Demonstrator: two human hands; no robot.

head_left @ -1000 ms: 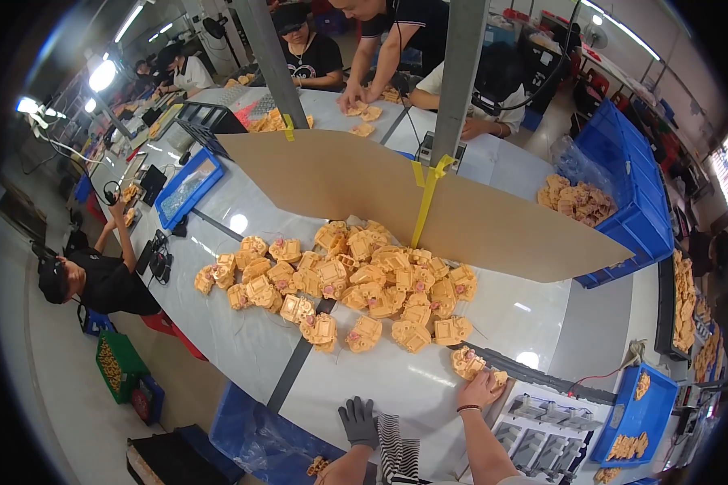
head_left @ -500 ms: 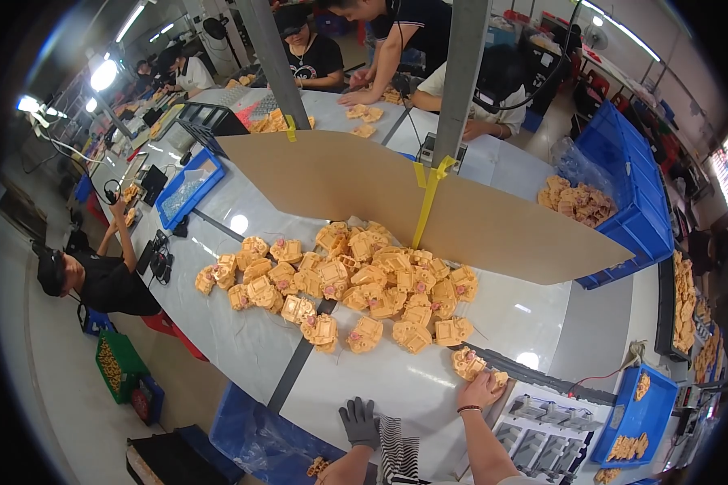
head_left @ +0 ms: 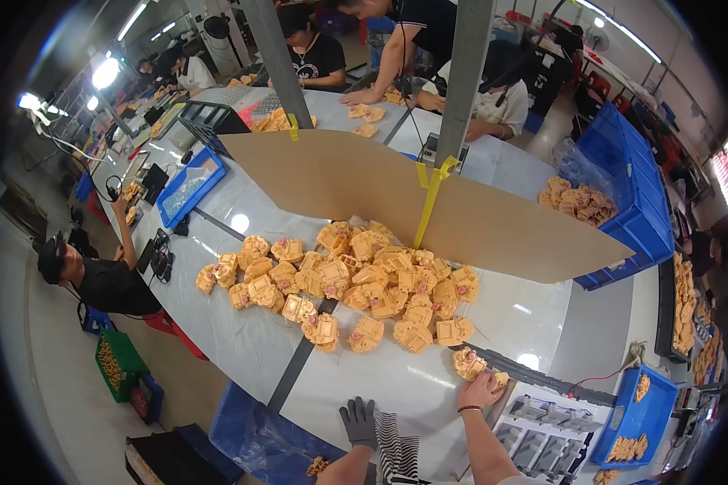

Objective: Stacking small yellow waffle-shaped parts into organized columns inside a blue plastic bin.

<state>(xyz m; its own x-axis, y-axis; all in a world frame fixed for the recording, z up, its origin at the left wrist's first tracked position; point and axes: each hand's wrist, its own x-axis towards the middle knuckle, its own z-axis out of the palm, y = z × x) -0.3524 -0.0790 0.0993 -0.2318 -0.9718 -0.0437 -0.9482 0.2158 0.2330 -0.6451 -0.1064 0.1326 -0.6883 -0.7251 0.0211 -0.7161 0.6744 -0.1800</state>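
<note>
One grey-gloved left grip [head_left: 360, 423] lies spread; the right grip [head_left: 479, 391] pinches a knobbly orange piece [head_left: 501, 379].

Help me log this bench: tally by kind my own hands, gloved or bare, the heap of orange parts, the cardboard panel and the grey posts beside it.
Gloved left hand: 1
Bare right hand: 1
Heap of orange parts: 1 (parts overlap too much to count)
Cardboard panel: 1
Grey posts: 2
Total: 6

A pale table [head_left: 251, 347] carries heaped orange parts [head_left: 388, 303]
</note>
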